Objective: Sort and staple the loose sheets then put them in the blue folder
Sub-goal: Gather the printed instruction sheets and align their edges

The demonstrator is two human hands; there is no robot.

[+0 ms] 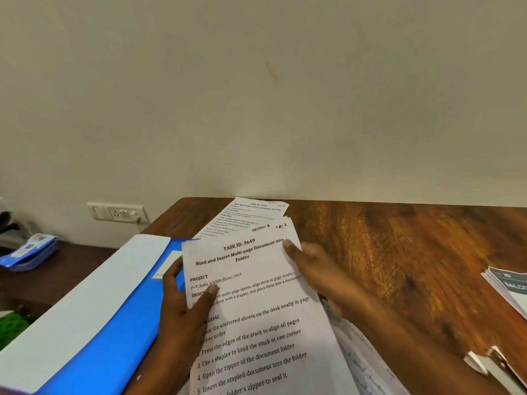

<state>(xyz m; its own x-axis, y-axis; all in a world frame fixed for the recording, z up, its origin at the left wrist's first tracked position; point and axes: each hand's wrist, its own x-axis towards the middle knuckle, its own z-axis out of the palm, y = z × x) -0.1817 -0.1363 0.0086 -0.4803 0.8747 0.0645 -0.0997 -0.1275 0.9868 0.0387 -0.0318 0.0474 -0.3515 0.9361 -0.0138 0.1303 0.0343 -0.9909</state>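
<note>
The left hand [182,292] pinches the top sheet [256,309] at its left edge, the right hand [310,263] lies with straight fingers on its right edge, and the folder [114,323] is just left.

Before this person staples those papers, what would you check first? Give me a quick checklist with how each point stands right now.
1. Top sheet held: ok. The left hand pinches its left edge, thumb on top; the right hand touches its right edge with straight fingers.
2. All sheets gathered: not ok. Another printed sheet lies farther back, fanned out from the top one.
3. Edges squared: not ok. More paper sticks out at the lower right.
4. Page order: cannot tell. Only the top page is readable.
5. Stapler within reach: cannot tell. A light object at the lower right is too blurred to name.
6. Blue folder nearby: ok, beside the sheets on the left.
</note>
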